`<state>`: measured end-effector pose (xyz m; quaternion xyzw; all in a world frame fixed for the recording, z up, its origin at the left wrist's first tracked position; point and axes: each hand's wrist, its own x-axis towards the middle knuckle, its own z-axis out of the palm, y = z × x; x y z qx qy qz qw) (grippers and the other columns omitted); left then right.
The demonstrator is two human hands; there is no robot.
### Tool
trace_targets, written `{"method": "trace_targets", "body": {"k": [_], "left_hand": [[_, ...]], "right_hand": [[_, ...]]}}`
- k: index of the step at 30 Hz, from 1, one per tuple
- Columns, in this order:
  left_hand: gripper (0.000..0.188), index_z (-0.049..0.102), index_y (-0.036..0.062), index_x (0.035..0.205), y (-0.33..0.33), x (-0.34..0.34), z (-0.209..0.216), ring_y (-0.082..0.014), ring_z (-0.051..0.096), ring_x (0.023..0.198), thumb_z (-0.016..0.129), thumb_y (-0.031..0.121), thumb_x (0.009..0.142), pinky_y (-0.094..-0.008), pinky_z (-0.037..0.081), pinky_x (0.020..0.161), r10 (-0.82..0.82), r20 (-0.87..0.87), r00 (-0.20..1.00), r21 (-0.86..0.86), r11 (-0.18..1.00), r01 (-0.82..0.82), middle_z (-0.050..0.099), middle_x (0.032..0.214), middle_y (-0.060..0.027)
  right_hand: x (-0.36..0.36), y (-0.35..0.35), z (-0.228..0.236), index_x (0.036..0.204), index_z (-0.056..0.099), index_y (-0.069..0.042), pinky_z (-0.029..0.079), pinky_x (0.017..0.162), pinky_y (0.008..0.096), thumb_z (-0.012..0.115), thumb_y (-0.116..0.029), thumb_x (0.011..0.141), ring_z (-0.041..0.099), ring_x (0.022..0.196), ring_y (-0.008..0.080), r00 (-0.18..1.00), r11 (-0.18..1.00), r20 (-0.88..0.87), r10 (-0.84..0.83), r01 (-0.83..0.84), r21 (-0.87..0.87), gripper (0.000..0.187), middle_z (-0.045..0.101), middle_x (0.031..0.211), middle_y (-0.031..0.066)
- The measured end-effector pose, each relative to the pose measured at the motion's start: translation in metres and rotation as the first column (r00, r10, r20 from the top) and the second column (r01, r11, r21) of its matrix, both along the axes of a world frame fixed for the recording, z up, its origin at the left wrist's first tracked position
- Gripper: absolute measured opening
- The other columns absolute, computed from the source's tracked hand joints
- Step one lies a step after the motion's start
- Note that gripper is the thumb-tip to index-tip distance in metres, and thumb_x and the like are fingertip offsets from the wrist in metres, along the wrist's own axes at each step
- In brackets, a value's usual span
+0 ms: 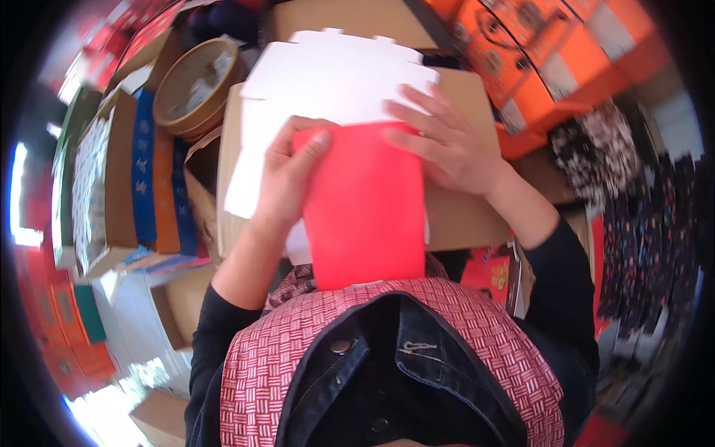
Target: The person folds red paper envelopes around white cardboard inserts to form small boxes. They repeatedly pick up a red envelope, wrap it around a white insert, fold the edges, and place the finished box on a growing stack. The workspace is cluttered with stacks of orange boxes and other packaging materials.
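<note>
A flat red rectangular panel (pixel 365 208), perhaps the lid of a box, leans between my hands and my body, its near edge against my checked apron (pixel 298 320). My left hand (pixel 290 167) grips its far left corner, thumb on top and fingers hidden behind. At the far right corner, my right hand (pixel 447 141) has its fingers stretched out and apart, with the thumb side at the red edge. Beneath lies a white die-cut card sheet (pixel 320 82) with notched edges, partly covered by the panel and my hands.
A brown cardboard surface (pixel 469 216) lies under the sheet. On the left stand a round tan bowl (pixel 175 97) and an open carton (pixel 119 179) of pale packets. Orange boxes (pixel 536 59) are stacked at far right, beside dark patterned bundles (pixel 648 238).
</note>
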<state>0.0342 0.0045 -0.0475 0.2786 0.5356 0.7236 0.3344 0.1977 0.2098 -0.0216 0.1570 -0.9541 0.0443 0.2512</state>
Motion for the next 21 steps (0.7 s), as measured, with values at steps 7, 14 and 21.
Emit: {"method": "trace_targets", "body": {"k": [7,14,21], "left_hand": [[0.022,0.059,-0.0028,0.110,0.042,-0.031,0.012,-0.0167,0.061,0.093,0.049,0.010,0.095,-0.0283,0.050,0.084,-0.191,0.406,0.894,-0.089,0.965,0.247,0.063,0.105,-0.0120],[0.057,0.043,-0.0069,0.128,0.063,0.027,0.053,-0.0402,0.063,0.099,0.032,0.042,0.101,-0.0450,0.060,0.071,-0.635,0.217,0.742,0.083,0.769,0.634,0.056,0.116,-0.0270],[0.034,0.051,-0.0057,0.118,0.011,0.006,0.029,-0.0285,0.067,0.087,0.042,0.021,0.100,-0.0352,0.059,0.066,-0.413,0.065,0.908,-0.076,0.905,0.417,0.060,0.105,-0.0208]], "right_hand": [[-0.011,0.006,-0.033,0.113,0.061,-0.007,0.047,0.094,0.0387,0.073,-0.013,0.076,0.059,0.111,0.0266,0.935,0.868,-0.350,0.064,-0.225,-0.443,0.039,0.063,0.116,0.0119],[0.131,0.003,-0.006,0.114,0.058,0.002,0.052,0.082,0.0302,0.079,-0.008,0.071,0.063,0.091,0.0151,0.843,0.122,-0.210,-0.494,-0.172,-0.977,0.048,0.065,0.109,0.0091],[0.299,0.005,-0.173,0.117,0.051,-0.001,0.057,0.073,0.0355,0.065,0.001,0.081,0.065,0.088,0.0189,0.353,-0.222,0.112,-0.929,-0.287,-0.932,0.038,0.063,0.104,0.0100]]}}
